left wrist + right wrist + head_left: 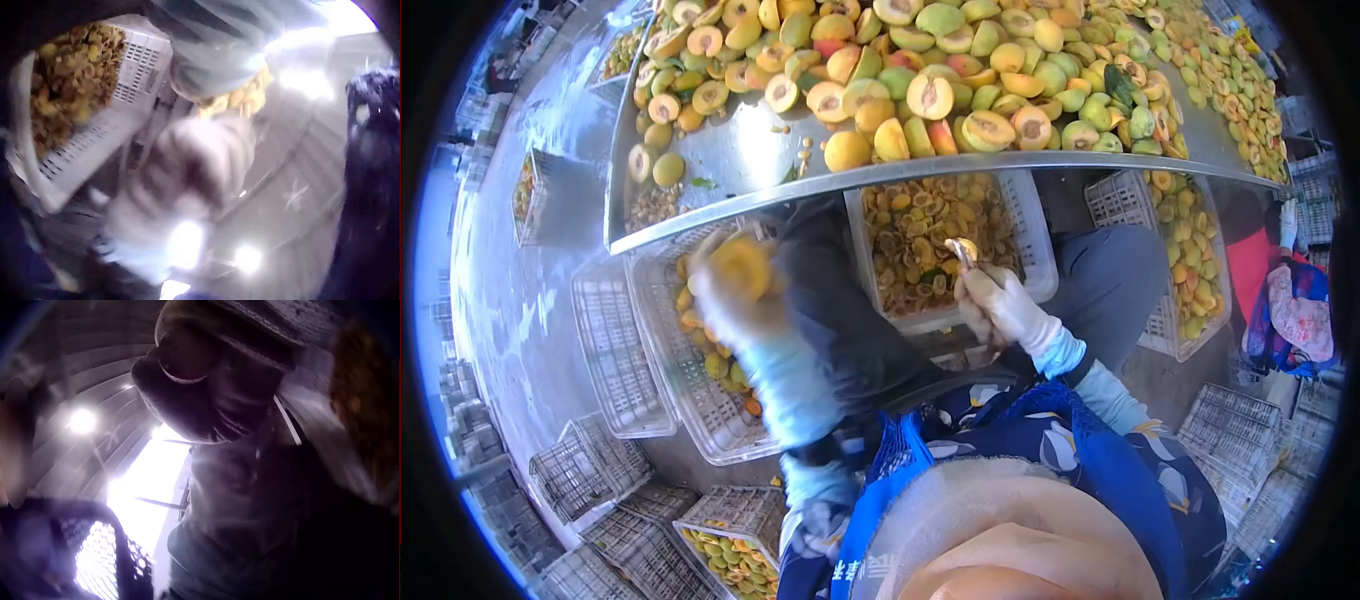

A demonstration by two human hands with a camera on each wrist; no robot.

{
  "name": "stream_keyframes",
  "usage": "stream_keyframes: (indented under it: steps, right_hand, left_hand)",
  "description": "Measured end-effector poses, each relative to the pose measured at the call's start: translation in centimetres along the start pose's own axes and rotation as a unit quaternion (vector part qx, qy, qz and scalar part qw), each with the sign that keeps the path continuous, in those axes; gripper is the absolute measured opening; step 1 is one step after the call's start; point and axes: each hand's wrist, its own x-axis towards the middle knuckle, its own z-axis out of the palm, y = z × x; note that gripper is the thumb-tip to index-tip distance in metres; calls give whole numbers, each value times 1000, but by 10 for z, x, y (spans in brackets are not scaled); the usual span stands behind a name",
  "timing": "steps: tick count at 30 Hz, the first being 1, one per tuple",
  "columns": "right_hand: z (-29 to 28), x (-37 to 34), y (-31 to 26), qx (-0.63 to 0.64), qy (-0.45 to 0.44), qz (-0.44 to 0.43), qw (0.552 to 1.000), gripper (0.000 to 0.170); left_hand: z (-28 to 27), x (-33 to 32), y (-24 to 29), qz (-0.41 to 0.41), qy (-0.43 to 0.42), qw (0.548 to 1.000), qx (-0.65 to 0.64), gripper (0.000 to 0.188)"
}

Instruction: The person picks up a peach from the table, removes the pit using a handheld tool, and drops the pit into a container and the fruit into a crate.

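Observation:
My gloved left hand (pixel 728 305), blurred by motion, is above the left crate of fruit and holds a yellow-orange peach half (pixel 742 266). The left wrist view shows the same glove (pixel 187 162) smeared, its fingers curled. My gloved right hand (pixel 997 303) grips a small metal pitting tool (pixel 959 250) over the middle crate. A curved yellow bit of fruit (pixel 968 247) sits at the tool's tip. From the right wrist, the curled glove (pixel 215 387) looks dark, and the tool is hidden there.
A metal table (pixel 750 150) heaped with halved peaches (pixel 930 97) spans the front. Between my knees, the middle crate (pixel 1040 230) holds scraps and stones. Crates of fruit stand left (pixel 700 420) and right (pixel 1160 320). More stacked crates (pixel 585 465) are behind. Another person's sleeve (pixel 1250 265) shows at right.

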Motion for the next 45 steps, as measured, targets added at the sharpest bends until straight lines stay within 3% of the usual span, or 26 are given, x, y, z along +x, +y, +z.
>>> stream_keyframes:
  steps: [1,2,4,5,7,9,11,13,15,16,17,19,21,22,23,24,25,27,29,33,34,36,41,43,44,45]
  right_hand:
    - [-11,5,17,-264,155,-67,950,45]
    - [-20,2,19,-494,165,-107,847,42]
    - [-32,11,26,-507,161,-67,844,40]
    - [-33,9,37,-516,156,-6,842,38]
    - [-35,19,46,-572,127,54,808,46]
    - [-27,24,41,-195,133,128,963,55]
    - [-17,20,19,-148,137,155,967,62]
    - [-18,15,16,-46,147,135,979,63]
    - [-35,14,39,-93,153,149,972,56]
    - [-40,16,47,-327,122,99,932,50]
    - [-42,15,54,-539,84,43,837,45]
    - [-45,15,56,-560,32,89,823,39]
    - [-40,10,56,-471,153,-31,868,41]
    - [-44,15,51,-530,100,86,837,40]
    - [-45,13,52,-531,102,80,838,40]
    - [-47,11,55,-512,123,45,849,40]
    - [-47,7,58,-491,138,13,860,41]
    - [-37,5,44,-455,141,-15,879,40]
    - [-20,2,17,-291,169,-16,942,37]
    - [16,-7,-53,-180,105,-54,977,31]
    - [23,-7,-59,-220,106,-112,963,29]
    - [33,-2,-68,-264,120,-199,936,24]
    - [36,8,-83,-226,162,-159,947,21]
    - [34,17,-85,-281,217,-278,892,23]
    - [32,24,-80,-297,188,-227,908,25]
    - [31,29,-75,-297,190,-226,908,25]
  left_hand:
    - [-22,6,-11,-208,0,957,-203,43]
    - [-51,15,-40,-368,10,884,-288,45]
    - [-85,24,-82,-324,-208,922,-47,30]
    - [-90,28,-73,-322,-211,922,-40,30]
    - [-84,44,-49,-91,-330,924,172,30]
    - [-45,62,-7,-199,-311,929,4,30]
    - [13,67,11,39,-306,949,68,30]
    - [69,75,32,45,-396,911,110,48]
    - [108,80,47,10,-505,855,118,64]
    - [120,82,45,-19,-533,842,83,65]
    - [126,86,41,-45,-560,826,50,66]
    - [131,87,34,-21,-538,837,100,67]
    - [122,86,20,-16,-515,844,150,68]
    - [112,87,15,-70,-454,884,88,65]
    - [106,92,14,-116,-382,917,24,63]
    - [94,91,12,-236,-326,897,-186,51]
    - [85,86,-4,-296,-293,809,-415,47]
    - [49,66,24,-407,-237,635,-612,56]
    - [44,43,46,-477,-222,582,-620,68]
    - [47,-15,53,-447,-295,409,-739,72]
    - [48,-22,61,-449,-297,405,-739,72]
    - [49,-33,78,-441,-258,565,-648,66]
    - [40,-43,84,-443,-248,497,-704,59]
    - [41,-48,79,-378,-305,607,-629,53]
    - [37,-48,79,-377,-340,572,-645,48]
    - [39,-51,87,-384,-325,610,-612,45]
